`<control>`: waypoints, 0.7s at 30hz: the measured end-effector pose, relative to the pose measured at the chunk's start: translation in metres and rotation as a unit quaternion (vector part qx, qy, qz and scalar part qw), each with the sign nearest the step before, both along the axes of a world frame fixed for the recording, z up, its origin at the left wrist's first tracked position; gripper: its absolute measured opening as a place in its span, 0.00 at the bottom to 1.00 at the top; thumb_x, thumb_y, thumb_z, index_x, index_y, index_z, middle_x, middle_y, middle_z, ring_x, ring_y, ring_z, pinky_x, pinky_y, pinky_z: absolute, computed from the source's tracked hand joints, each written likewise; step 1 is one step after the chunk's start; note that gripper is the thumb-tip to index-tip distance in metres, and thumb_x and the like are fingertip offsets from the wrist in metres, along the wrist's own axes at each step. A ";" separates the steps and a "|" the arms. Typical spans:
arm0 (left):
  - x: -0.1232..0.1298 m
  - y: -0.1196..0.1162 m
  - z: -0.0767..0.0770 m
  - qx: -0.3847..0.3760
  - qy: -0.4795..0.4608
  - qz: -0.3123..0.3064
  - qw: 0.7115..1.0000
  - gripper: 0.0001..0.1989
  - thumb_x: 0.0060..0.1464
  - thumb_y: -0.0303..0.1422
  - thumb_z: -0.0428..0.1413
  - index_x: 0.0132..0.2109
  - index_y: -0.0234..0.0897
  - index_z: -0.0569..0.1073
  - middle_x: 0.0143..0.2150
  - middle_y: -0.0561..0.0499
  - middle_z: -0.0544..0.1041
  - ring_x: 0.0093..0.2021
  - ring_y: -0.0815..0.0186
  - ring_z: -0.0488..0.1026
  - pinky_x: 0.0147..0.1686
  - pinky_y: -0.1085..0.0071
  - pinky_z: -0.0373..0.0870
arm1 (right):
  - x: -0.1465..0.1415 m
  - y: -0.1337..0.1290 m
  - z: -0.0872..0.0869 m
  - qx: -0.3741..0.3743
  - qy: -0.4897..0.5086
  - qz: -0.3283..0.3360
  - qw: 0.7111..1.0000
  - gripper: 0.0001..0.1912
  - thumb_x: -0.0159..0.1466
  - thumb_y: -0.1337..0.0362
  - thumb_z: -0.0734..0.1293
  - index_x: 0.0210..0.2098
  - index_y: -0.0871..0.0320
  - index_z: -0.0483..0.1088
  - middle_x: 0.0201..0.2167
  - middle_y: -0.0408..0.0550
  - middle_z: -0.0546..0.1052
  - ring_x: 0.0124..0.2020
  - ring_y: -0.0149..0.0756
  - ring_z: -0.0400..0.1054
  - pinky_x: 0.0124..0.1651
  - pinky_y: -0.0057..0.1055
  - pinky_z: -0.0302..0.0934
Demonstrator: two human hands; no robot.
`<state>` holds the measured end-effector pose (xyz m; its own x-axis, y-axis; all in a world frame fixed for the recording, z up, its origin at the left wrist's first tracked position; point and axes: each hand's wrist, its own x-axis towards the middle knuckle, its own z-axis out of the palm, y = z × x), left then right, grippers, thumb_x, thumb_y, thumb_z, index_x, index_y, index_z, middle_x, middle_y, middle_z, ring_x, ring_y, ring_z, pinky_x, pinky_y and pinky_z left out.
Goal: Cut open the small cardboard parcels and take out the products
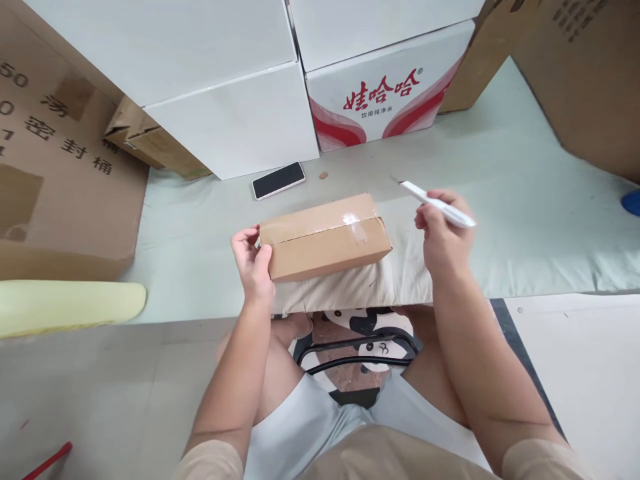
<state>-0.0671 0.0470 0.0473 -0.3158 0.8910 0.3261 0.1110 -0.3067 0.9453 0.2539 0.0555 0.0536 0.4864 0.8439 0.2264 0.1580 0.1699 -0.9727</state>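
Note:
A small brown cardboard box (325, 247) lies on the cloth-covered surface in front of me, a seam along it and clear tape near its right end. My left hand (254, 261) grips the box's left end, thumb on the near side and fingers behind. To the right of the box, my right hand (445, 230) is closed around a white utility knife (437, 203). The knife's thin tip points up and left, above the cloth and apart from the box.
Behind the box lie a phone (279, 181) and a small brown piece (323, 175). White cartons (235, 120) and a red-printed carton (385, 100) stand at the back. Large brown boxes (65, 167) flank both sides. A yellow cushion (70, 303) lies at left.

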 end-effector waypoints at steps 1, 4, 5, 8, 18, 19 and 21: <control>0.001 -0.004 0.002 0.001 0.025 0.010 1.000 0.24 0.50 0.51 0.66 0.46 0.44 0.69 0.52 0.48 0.71 0.54 0.58 0.70 0.53 0.63 0.68 | -0.003 -0.001 0.006 0.043 0.039 0.001 0.998 0.11 0.64 0.53 0.67 0.40 0.53 0.71 0.24 0.39 0.69 0.23 0.28 0.65 0.29 0.30 0.61; 0.004 -0.015 0.007 -0.014 0.075 -0.001 0.997 0.21 0.51 0.47 0.66 0.44 0.43 0.68 0.54 0.47 0.68 0.54 0.59 0.69 0.52 0.64 0.67 | -0.013 -0.008 0.024 0.112 0.093 0.019 0.989 0.16 0.64 0.47 0.68 0.33 0.53 0.70 0.19 0.36 0.62 0.18 0.25 0.58 0.24 0.28 0.55; 0.005 -0.017 0.009 -0.020 0.075 -0.005 0.997 0.20 0.51 0.45 0.66 0.44 0.44 0.68 0.55 0.47 0.68 0.55 0.59 0.69 0.53 0.65 0.66 | -0.017 -0.010 0.029 0.114 0.099 0.033 0.988 0.17 0.63 0.47 0.69 0.32 0.53 0.70 0.18 0.36 0.61 0.18 0.25 0.58 0.24 0.28 0.55; 0.009 -0.020 0.010 -0.035 0.047 -0.008 0.998 0.18 0.50 0.40 0.65 0.44 0.44 0.67 0.56 0.47 0.66 0.56 0.59 0.67 0.54 0.66 0.65 | -0.026 -0.015 0.037 0.102 0.111 0.070 0.986 0.15 0.62 0.50 0.72 0.30 0.54 0.72 0.18 0.37 0.64 0.19 0.26 0.59 0.25 0.28 0.55; 0.008 -0.017 0.007 -0.043 0.032 -0.012 0.998 0.18 0.46 0.37 0.64 0.44 0.44 0.67 0.56 0.47 0.65 0.57 0.57 0.65 0.54 0.65 0.64 | -0.029 -0.012 0.038 0.095 0.110 0.068 0.987 0.11 0.61 0.56 0.71 0.27 0.55 0.72 0.17 0.37 0.63 0.17 0.25 0.56 0.22 0.28 0.53; 0.008 -0.017 0.007 -0.041 0.032 -0.012 0.999 0.18 0.47 0.37 0.64 0.44 0.44 0.67 0.56 0.47 0.65 0.58 0.57 0.65 0.55 0.65 0.64 | -0.028 -0.013 0.038 0.098 0.101 0.071 0.988 0.11 0.61 0.57 0.72 0.27 0.54 0.72 0.17 0.37 0.64 0.17 0.25 0.56 0.22 0.28 0.53; 0.008 -0.016 0.006 -0.037 0.031 -0.014 0.999 0.18 0.47 0.37 0.64 0.43 0.44 0.66 0.56 0.47 0.64 0.58 0.57 0.64 0.56 0.64 0.63 | -0.026 -0.013 0.038 0.110 0.086 0.077 0.987 0.10 0.62 0.57 0.72 0.27 0.54 0.73 0.16 0.37 0.63 0.17 0.25 0.56 0.22 0.28 0.52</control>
<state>-0.0595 0.0307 0.0536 -0.2718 0.9214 0.2779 0.1625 -0.2407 0.9569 0.2275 0.0423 0.0912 0.4040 0.8502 0.3375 -0.0513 0.3894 -0.9196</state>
